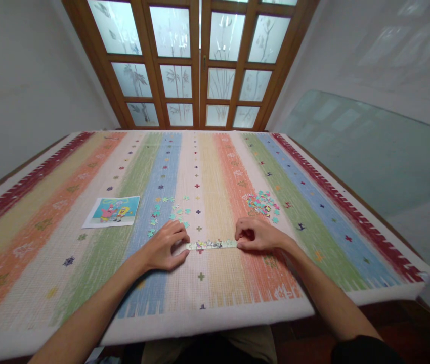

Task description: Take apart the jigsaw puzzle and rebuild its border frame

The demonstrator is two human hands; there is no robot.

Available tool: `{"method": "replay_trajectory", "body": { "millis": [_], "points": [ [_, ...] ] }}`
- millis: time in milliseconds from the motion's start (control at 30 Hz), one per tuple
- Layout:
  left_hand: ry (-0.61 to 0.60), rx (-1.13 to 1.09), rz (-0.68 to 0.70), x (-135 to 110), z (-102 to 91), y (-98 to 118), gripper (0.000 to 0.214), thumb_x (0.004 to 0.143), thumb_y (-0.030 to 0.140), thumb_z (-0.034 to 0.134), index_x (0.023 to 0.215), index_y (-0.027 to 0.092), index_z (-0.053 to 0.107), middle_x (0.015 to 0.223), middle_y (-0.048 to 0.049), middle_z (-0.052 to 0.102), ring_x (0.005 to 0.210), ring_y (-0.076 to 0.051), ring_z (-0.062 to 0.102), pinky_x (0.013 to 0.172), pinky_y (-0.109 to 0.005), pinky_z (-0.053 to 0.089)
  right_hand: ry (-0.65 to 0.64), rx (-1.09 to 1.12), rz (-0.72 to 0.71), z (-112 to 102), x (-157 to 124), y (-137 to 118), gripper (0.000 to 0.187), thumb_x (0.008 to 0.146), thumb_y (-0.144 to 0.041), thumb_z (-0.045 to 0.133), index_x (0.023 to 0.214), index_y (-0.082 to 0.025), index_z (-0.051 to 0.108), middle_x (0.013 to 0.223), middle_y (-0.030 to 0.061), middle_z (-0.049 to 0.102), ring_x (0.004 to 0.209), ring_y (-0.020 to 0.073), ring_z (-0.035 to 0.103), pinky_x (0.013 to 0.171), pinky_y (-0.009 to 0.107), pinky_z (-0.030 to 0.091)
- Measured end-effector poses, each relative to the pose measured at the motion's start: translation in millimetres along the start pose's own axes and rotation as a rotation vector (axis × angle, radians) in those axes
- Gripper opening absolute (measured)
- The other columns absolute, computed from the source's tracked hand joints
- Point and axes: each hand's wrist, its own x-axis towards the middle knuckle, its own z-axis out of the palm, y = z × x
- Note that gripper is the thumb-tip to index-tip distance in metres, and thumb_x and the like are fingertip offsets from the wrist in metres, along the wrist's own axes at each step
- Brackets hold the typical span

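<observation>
A narrow strip of joined jigsaw puzzle pieces [212, 244] lies crosswise on the striped cloth in front of me. My left hand [166, 246] pinches its left end between thumb and fingers. At the opposite end, my right hand [257, 234] grips the strip with curled fingers. Loose turquoise puzzle pieces [157, 211] are spread just beyond my left hand. A denser pile of mixed puzzle pieces [262, 202] sits beyond my right hand. To the left lies a printed reference picture [116, 211] with a pink and a yellow cartoon figure.
The table is covered by a striped, patterned tablecloth [215, 177]; its near edge runs just in front of my lap. Wooden doors with frosted panes [179, 81] stand behind the table. A pale glass panel [370, 146] leans at the right wall.
</observation>
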Motion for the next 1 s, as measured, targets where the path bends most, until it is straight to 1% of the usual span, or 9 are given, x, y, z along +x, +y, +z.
{"method": "replay_trajectory", "body": {
  "millis": [267, 433, 567, 800, 1000],
  "points": [
    [-0.009, -0.041, -0.017, 0.5, 0.6, 0.1, 0.006, 0.086, 0.022, 0.058, 0.091, 0.02, 0.06, 0.089, -0.0052, 0.062, 0.088, -0.023, 0.057, 0.082, -0.04, 0.046, -0.011, -0.011, 0.004, 1.0, 2.3, -1.4, 0.007, 0.072, -0.014, 0.068, 0.077, -0.018, 0.067, 0.077, 0.001, 0.061, 0.068, 0.014, 0.054, 0.062, 0.026, 0.042],
    [-0.007, -0.04, -0.023, 0.7, -0.2, -0.2, 0.006, 0.085, 0.023, 0.059, 0.09, 0.02, 0.06, 0.088, -0.0051, 0.062, 0.087, -0.023, 0.057, 0.082, -0.04, 0.046, 0.0, -0.016, 0.008, 0.6, 1.7, -3.2, 0.006, 0.073, -0.015, 0.067, 0.077, -0.018, 0.067, 0.076, 0.0007, 0.061, 0.068, 0.0138, 0.053, 0.062, 0.026, 0.041],
    [-0.02, -0.036, -0.026, 0.0, -1.5, -1.1, 0.008, 0.084, 0.024, 0.061, 0.091, 0.021, 0.06, 0.089, -0.0047, 0.062, 0.087, -0.023, 0.057, 0.082, -0.04, 0.047, -0.018, -0.001, 0.004, -0.5, 1.5, -3.1, 0.004, 0.074, -0.016, 0.068, 0.077, -0.018, 0.068, 0.077, 0.0008, 0.061, 0.068, 0.0136, 0.053, 0.062, 0.027, 0.042],
    [-0.024, -0.017, -0.036, 0.1, -3.7, -1.7, 0.005, 0.088, 0.024, 0.058, 0.089, 0.02, 0.059, 0.085, -0.0043, 0.061, 0.083, -0.022, 0.055, 0.078, -0.038, 0.047, -0.003, 0.005, 0.006, 0.5, 1.5, -1.1, 0.004, 0.073, -0.015, 0.067, 0.076, -0.018, 0.067, 0.074, 0.0003, 0.06, 0.066, 0.0132, 0.053, 0.06, 0.026, 0.04],
    [-0.022, -0.019, -0.033, 1.0, -3.1, -0.2, 0.006, 0.089, 0.024, 0.057, 0.086, 0.02, 0.06, 0.081, -0.0032, 0.06, 0.08, -0.021, 0.054, 0.076, -0.037, 0.045, 0.003, -0.005, -0.005, 1.2, 2.8, -2.6, 0.006, 0.073, -0.013, 0.067, 0.076, -0.018, 0.068, 0.075, 0.0007, 0.061, 0.067, 0.0135, 0.053, 0.061, 0.026, 0.04]
  ]
}}
